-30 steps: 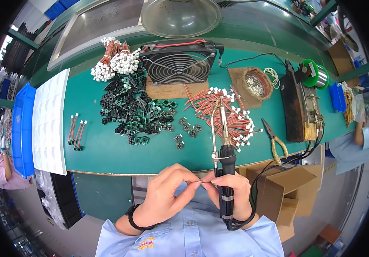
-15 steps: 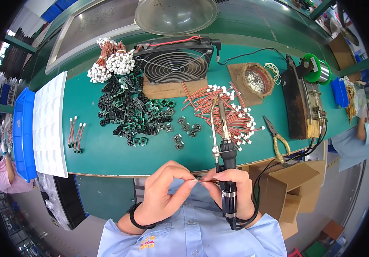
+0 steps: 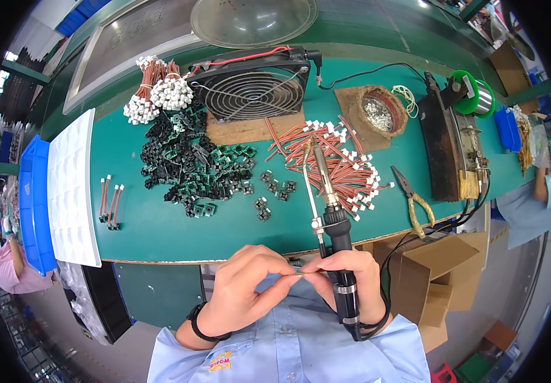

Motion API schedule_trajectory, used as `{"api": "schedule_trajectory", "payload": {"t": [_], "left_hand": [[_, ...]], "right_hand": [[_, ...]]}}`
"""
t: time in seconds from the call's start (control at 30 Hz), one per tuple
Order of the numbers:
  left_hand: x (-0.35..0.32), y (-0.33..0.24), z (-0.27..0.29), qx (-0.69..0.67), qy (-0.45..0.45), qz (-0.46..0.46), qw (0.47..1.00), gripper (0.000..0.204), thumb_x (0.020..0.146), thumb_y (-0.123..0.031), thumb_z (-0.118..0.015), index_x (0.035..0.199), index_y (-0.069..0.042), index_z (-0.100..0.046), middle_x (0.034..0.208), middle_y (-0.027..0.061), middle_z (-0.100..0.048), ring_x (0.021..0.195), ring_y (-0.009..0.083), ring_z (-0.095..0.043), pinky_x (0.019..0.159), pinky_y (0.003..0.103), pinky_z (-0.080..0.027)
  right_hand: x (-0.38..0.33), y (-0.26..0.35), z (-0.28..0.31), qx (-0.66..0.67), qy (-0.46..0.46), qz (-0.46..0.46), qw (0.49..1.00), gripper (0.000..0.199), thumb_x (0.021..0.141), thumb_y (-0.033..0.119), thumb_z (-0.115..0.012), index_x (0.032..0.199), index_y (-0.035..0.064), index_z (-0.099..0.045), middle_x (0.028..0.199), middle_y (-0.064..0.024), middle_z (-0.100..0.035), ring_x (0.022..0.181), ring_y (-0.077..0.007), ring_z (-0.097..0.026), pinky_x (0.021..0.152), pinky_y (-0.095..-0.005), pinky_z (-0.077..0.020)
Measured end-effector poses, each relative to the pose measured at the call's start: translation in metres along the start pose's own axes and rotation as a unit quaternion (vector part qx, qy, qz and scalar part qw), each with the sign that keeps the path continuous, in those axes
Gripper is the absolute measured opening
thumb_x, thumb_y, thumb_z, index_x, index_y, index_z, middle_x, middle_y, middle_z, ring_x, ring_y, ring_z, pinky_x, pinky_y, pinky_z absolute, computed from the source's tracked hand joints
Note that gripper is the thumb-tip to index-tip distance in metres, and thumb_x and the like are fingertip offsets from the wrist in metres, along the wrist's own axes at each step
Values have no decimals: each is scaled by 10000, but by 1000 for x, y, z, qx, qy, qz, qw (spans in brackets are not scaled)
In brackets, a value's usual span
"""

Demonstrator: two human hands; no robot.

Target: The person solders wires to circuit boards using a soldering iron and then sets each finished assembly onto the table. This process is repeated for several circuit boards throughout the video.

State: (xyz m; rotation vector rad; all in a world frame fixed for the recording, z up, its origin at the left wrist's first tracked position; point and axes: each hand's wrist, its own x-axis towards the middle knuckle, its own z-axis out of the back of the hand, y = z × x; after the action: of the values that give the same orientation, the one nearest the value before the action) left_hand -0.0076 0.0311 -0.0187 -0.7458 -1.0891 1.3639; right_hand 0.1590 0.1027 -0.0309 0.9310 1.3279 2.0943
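Note:
Just off the front edge of the bench, my left hand (image 3: 250, 287) and my right hand (image 3: 366, 287) meet fingertip to fingertip. Between them both pinch a thin wire (image 3: 299, 274), mostly hidden by the fingers. A black soldering iron (image 3: 338, 236) with a thin metal tube along its side also rests in my right hand, its tip pointing away over a pile of red wires with white connectors (image 3: 345, 169). Loose small circuit boards with black parts (image 3: 275, 185) lie left of the iron, beside a larger heap of boards (image 3: 192, 159).
A fan (image 3: 253, 96) stands at the back, near bundled connector wires (image 3: 173, 92). Pliers (image 3: 414, 203), a round solder pot (image 3: 384, 115), a solder spool (image 3: 480, 99) and a dark metal box (image 3: 440, 147) are at right. Wired boards (image 3: 112, 207) and a white tray (image 3: 74, 191) are at left.
The soldering iron's tip has swung slightly left. My fingertips are still together, and less of the wire shows between them. The whole view has shifted a little.

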Motion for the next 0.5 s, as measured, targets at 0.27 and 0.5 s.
{"api": "schedule_trajectory", "payload": {"t": [0.27, 0.5], "left_hand": [[0, -5, -5, 7, -8, 18, 1000, 110, 744, 38, -640, 835, 8, -586, 776, 112, -624, 680, 188, -593, 611, 262, -459], [-5, -4, 0, -46, -46, 73, 995, 119, 756, 55, -608, 867, 22, -583, 808, 126, -627, 720, 192, -595, 643, 267, -466]], "right_hand": [[2, 0, -1, 23, -16, -25, 999, 398, 767, -43, -674, 1040, 47, -398, 822, -126, -615, 752, -179, -643, 659, -287, -524], [-1, -1, -2, 138, -69, -70, 986, 424, 773, -61, -652, 1059, 65, -365, 777, -115, -596, 693, -137, -599, 621, -245, -489]]}}
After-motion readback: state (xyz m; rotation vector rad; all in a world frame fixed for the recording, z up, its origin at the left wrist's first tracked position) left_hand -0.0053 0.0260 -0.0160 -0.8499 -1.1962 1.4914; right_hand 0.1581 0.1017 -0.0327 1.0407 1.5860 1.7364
